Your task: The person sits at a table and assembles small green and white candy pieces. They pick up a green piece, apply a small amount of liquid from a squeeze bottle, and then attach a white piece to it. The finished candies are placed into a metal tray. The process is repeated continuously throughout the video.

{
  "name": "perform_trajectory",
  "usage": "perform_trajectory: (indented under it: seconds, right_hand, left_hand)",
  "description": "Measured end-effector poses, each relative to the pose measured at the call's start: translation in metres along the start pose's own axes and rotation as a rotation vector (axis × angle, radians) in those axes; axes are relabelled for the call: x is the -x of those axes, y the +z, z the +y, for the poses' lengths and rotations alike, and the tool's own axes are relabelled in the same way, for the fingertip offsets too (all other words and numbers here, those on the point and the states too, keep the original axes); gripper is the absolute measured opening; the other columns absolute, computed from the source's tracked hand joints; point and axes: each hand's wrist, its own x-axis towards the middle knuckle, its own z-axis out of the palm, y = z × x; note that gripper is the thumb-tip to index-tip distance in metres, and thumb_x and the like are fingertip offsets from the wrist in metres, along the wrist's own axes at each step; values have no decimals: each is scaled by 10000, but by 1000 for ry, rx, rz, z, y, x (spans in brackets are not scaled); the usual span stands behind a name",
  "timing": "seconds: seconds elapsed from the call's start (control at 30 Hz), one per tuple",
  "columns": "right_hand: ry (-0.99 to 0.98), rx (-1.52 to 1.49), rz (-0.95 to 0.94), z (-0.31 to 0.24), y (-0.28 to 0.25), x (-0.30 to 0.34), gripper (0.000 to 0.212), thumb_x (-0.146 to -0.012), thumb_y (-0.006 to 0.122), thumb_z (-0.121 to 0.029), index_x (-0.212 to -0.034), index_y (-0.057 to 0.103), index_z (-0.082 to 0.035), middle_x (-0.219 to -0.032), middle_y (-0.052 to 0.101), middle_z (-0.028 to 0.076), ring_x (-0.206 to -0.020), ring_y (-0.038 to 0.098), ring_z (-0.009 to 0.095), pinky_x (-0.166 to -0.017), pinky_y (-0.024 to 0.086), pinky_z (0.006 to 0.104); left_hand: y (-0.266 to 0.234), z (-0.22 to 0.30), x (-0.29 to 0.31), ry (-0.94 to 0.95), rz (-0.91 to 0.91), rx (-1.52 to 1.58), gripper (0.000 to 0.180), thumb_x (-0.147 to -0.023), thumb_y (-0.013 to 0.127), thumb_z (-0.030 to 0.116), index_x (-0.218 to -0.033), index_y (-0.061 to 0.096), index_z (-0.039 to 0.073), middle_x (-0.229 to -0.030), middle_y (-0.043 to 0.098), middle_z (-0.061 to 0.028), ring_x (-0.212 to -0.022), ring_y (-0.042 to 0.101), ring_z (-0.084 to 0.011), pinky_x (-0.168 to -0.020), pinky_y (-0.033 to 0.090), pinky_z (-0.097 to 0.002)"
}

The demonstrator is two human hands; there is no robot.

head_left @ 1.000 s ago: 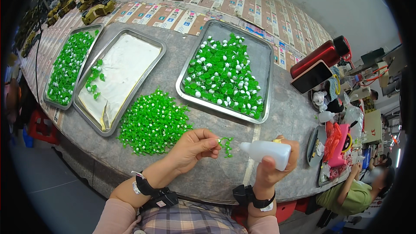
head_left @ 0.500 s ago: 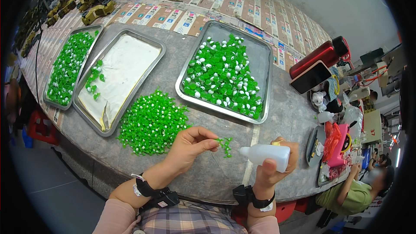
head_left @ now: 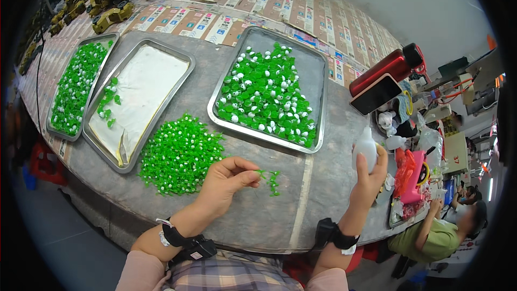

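Note:
My left hand (head_left: 229, 182) pinches a small branching green plastic piece (head_left: 273, 183) between thumb and fingertips, above the grey table covering. To the right, my right hand (head_left: 371, 170) is wrapped round a white squeeze bottle (head_left: 365, 145), its nozzle pointing up. Just left of my left hand lies a heap of small green pieces with white dots (head_left: 180, 153). Beyond the hands, a metal tray (head_left: 264, 130) holds green parts with white balls (head_left: 266, 94). A white-lined tray (head_left: 153, 73) at the left carries a few green pieces (head_left: 109, 101) along its left side.
Another tray of green and white parts (head_left: 81, 83) stands at far left. Yellowish toy vehicles (head_left: 116, 16) are piled at the back left. On the right are a red bottle (head_left: 382, 70), a phone (head_left: 375, 94) and a pink container (head_left: 413, 178). A co-worker in green (head_left: 431, 240) sits beyond.
My right hand has drawn the squeeze bottle away to the right and turned it from pointing left to nozzle up. My left hand still pinches the green piece. The whole view has shifted slightly.

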Motion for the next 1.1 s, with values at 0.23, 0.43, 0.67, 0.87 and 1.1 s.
perform_trajectory:
  seconds: [0.23,0.43,0.67,0.87,1.1]
  right_hand:
    - [172,12,-25,91,-45,-9,394,-725,575,-41,-1071,397,25,-965,529,110,-854,512,148,-761,388,241]
    - [-387,756,279,10,-16,-10,329,-688,602,-42,-987,470,-6,-893,543,98,-817,520,216,-707,401,286]
    - [-520,722,-554,9,61,-19,222,-621,597,-3,-833,539,-34,-806,541,102,-785,500,261,-667,407,320]
    - [-253,370,-533,-1,67,-15,229,-666,565,25,-883,512,-26,-815,538,72,-772,523,173,-673,417,262]
    - [279,-414,-674,-22,72,42,280,-734,542,29,-1001,464,-1,-923,514,60,-851,516,121,-743,420,239]
  left_hand:
    - [2,2,-1,-26,-11,20,78,-744,573,36,-819,553,36,-734,575,-47,-667,564,-114,-605,485,-246]
    - [1,2,-1,-47,11,21,76,-745,575,46,-816,547,39,-731,573,-44,-664,563,-113,-603,484,-244]
    - [2,1,-3,-49,-1,18,82,-741,581,50,-815,547,37,-731,572,-45,-657,563,-115,-600,484,-245]
    - [-1,2,-1,-85,-75,51,74,-735,581,39,-801,549,29,-734,572,-55,-670,566,-133,-621,480,-261]
    - [2,-3,2,-105,-198,15,97,-748,576,51,-838,563,17,-795,588,-62,-713,567,-116,-668,461,-228]
